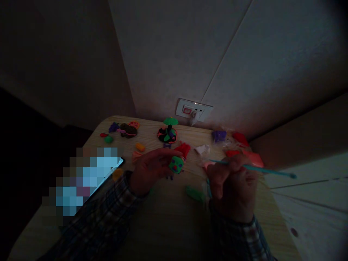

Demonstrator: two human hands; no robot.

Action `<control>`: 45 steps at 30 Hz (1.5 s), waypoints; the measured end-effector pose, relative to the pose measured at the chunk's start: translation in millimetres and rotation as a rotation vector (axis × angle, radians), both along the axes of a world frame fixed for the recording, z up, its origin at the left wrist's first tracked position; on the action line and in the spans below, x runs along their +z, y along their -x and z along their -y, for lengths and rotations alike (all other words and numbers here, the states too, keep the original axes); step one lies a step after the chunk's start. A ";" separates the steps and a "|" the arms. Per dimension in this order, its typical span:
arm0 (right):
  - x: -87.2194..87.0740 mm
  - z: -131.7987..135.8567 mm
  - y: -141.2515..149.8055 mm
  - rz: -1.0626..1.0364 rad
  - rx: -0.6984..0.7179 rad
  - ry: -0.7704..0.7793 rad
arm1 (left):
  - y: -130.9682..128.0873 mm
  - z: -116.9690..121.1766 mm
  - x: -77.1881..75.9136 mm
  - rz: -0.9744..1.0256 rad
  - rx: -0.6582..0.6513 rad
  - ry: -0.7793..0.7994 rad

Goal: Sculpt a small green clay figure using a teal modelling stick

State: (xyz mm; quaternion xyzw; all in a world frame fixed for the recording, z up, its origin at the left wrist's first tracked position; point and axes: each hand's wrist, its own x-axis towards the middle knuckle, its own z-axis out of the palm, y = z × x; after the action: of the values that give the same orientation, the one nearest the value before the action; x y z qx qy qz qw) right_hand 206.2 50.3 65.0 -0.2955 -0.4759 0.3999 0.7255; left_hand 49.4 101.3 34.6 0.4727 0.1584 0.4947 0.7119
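Note:
My left hand is closed around a small green clay figure with blue and red spots, its face side towards me. Part of a red clay piece shows just behind the figure. In my right hand is a thin teal modelling tool, lying across the fingers with its rounded end out to the right and its other end pointing at the figure. The tool and the figure are apart. Below them on the wooden table lies a green clay piece.
A lit screen, blurred out, stands at the left. Clay models sit at the back: a black one with a green umbrella and a brown one. Purple and red clay packs lie right. A wall socket holds a plug.

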 end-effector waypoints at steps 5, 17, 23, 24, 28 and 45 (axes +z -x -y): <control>0.0 2.8 3.1 0.195 -0.103 -0.055 | 0.0 -0.4 0.4 -0.014 -0.007 -0.007; -3.8 6.3 8.2 0.589 -0.316 -0.160 | 0.3 -0.3 1.6 -0.050 0.010 -0.017; -4.3 5.7 8.9 0.576 -0.294 -0.196 | 0.3 -0.1 1.9 -0.071 0.033 -0.034; -4.3 5.6 8.9 0.578 -0.294 -0.196 | 0.2 -0.2 1.7 -0.075 0.030 -0.036; -4.5 6.1 8.0 0.627 -0.309 -0.183 | 0.3 -0.9 0.1 -0.076 0.012 -0.038; -1.6 11.7 5.4 0.801 -0.310 -0.309 | 0.9 -0.4 -0.9 -0.127 0.035 0.014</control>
State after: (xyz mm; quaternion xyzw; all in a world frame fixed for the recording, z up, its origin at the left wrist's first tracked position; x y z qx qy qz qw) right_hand 200.8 38.6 63.5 -0.3828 -0.7233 0.0652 0.5710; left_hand 48.5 101.7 33.6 0.4954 0.2148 0.4749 0.6949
